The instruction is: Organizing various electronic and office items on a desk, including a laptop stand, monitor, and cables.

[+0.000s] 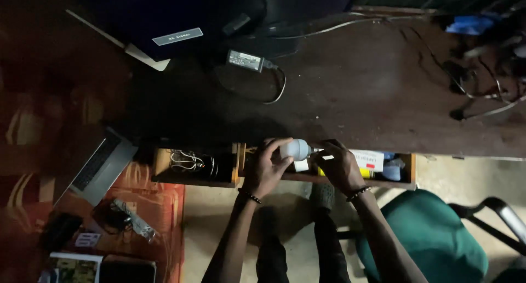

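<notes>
Head view looks down on a dark wooden tabletop [350, 91] with two open drawers at its front edge. The left hand [267, 168] is closed around a white light bulb [294, 149], with the fingers wrapped over the round glass part. The bulb is held just above the right drawer [408, 170], at the edge of the tabletop. The right hand [338, 165] meets the bulb at its narrow metal end, and its fingertips pinch there together with a small white piece; I cannot tell exactly what this piece is. Both wrists carry a dark bead bracelet.

In the right drawer lie a white and yellow box [368, 161] and something blue beside it. The left drawer [192, 165] holds a bundle of white cables [186, 160]. On the tabletop, well apart from the hands, a power adapter [245, 60] rests with its cable in a loop. A laptop [98, 165] lies on a red patterned rug on the floor to the left, and a green chair [433, 236] stands to the right of the person.
</notes>
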